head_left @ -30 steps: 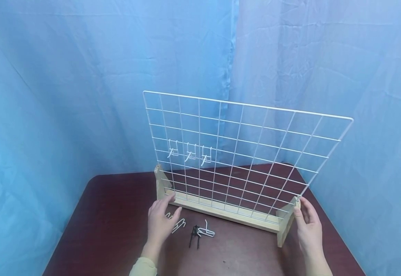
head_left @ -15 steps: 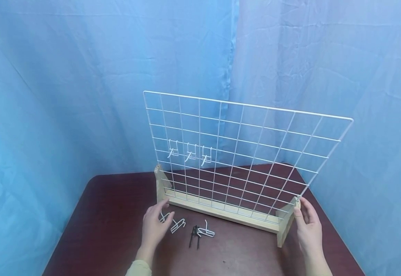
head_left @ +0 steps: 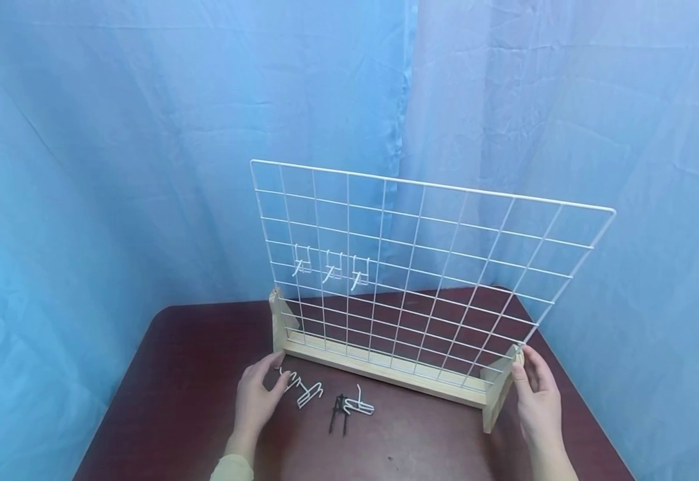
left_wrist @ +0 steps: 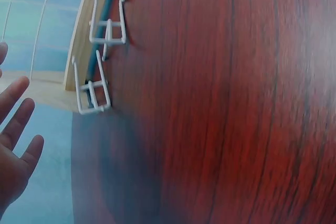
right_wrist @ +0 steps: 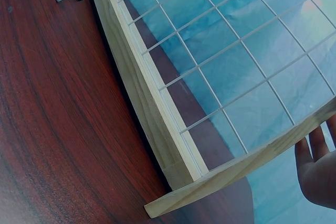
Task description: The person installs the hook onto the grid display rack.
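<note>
While the left hand (head_left: 256,395) hovers with its fingers spread, holding nothing, the right hand (head_left: 539,401) grips the right end of the wooden stand (head_left: 385,371). Nearest the left hand: two white hooks (head_left: 310,395), loose on the table (head_left: 427,444). Further right: black hook (head_left: 338,409) and another white hook (head_left: 359,405), close together. Beyond: wire grid (head_left: 414,246) in the stand, three hanging hooks (head_left: 328,272) left of its middle.

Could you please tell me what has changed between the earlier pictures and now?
The left hand has moved leftward and back toward the person, uncovering more of a loose white hook; no hold taken or released is visible. The right hand still grips the right end of the wooden stand, and three hanging hooks remain on the wire grid.
</note>
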Available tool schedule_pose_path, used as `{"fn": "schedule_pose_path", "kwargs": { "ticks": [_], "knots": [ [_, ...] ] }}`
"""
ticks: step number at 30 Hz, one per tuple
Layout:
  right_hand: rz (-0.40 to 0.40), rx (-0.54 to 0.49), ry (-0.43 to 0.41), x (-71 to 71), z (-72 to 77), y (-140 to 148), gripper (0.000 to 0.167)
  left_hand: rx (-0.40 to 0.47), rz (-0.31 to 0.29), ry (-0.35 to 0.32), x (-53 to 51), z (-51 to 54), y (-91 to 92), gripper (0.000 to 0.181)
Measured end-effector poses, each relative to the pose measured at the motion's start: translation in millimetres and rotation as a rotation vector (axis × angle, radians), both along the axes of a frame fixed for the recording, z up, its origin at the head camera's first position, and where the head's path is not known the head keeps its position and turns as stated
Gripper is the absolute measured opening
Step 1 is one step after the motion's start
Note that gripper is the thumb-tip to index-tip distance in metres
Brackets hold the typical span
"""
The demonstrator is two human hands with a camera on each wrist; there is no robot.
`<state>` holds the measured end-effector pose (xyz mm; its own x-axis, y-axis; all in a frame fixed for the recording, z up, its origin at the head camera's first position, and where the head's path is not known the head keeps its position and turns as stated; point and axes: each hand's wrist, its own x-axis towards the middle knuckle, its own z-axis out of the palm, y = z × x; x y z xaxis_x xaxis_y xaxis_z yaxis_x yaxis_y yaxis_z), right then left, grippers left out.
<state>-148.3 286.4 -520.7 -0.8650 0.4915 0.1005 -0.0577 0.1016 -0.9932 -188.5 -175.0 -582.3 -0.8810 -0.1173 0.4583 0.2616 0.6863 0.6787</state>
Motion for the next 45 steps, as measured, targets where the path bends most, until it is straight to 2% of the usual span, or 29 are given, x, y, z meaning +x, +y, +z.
{"fn": "schedule_pose_path", "kwargs": {
  "ticks": [2,9,14,22,29,34,39,45],
  "knots": [
    [-0.005,0.000,0.000,-0.1,0.5,0,0.049,-0.004,-0.005,-0.019,-1.1,-0.8,-3.9,0.042],
    [-0.020,-0.017,0.002,0.3,1.6,0,0.047,0.020,-0.022,-0.181,-7.0,-3.1,-11.8,0.038],
    [-0.009,-0.012,-0.006,1.0,-0.4,-1,0.048,0.044,-0.023,-0.263,-9.8,-7.6,-17.0,0.037],
    [-0.005,-0.004,-0.006,0.6,-0.6,0,0.050,0.048,-0.026,-0.301,-7.1,-16.5,-24.1,0.042],
    [-0.011,-0.009,-0.009,-0.7,0.9,0,0.049,0.071,-0.014,-0.311,-2.5,-26.4,-26.3,0.036],
    [-0.013,-0.005,-0.008,-0.7,1.6,-1,0.048,0.071,-0.010,-0.339,2.8,-27.9,-25.0,0.025],
    [-0.016,-0.025,0.002,-0.6,1.8,-1,0.048,0.053,0.029,-0.363,5.3,-29.0,-22.1,0.019],
    [-0.019,-0.040,0.005,-0.6,2.0,-1,0.047,0.064,0.044,-0.352,11.1,-33.9,-17.8,0.020]
  ]
}}
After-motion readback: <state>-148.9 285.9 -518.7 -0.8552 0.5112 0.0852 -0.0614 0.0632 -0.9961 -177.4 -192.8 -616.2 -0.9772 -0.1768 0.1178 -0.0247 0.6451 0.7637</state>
